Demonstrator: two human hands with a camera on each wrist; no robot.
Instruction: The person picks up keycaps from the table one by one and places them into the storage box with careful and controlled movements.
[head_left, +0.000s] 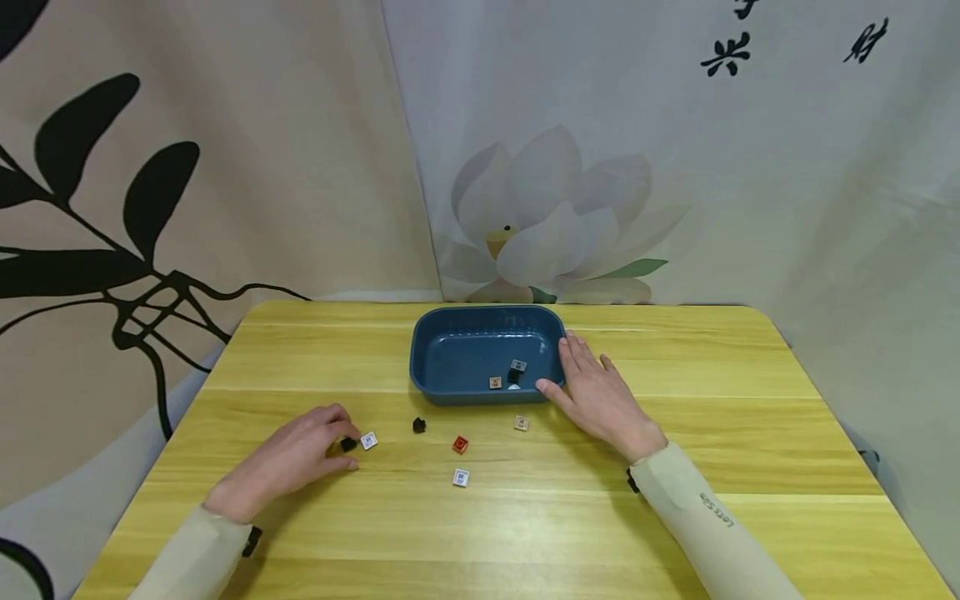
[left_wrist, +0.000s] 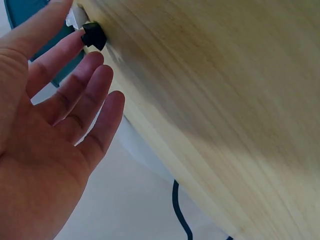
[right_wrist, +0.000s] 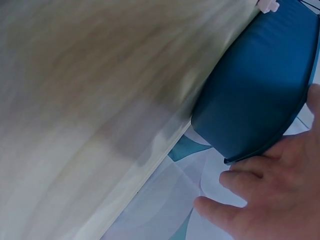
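Black and probably hard plastic, the small block (head_left: 348, 444) lies on the wooden table (head_left: 600, 533) left of the frame's centre, between the thumb and index finger of the left hand (head_left: 288, 457). It should be very light, stiff and hard to break; a pinch across two opposite sides looks the surest hold, since the left wrist view shows an uneven, notched outline. That hand is loosely spread, its fingers gently bent; the index fingertip is at the block, though whether it presses on it cannot be told. Just beside the block is a white cube (head_left: 369, 441) with dark marks on its face. The right hand (head_left: 611, 408) lies with fingers extended against the right end of a blue tray (head_left: 450, 362), its thumb at the near rim. That tray, at the centre of the frame, is glossy and smooth, likely rigid, with rounded corners; its rim would give the best grip. Inside, toward its lower right, sits a tan piece (head_left: 495, 383) among others. Below the tray, on the yellow, streaky grain, are a dark lump (head_left: 419, 425), a red piece (head_left: 461, 445), a squarish white tile (head_left: 461, 477) and a pale tile (head_left: 521, 423)
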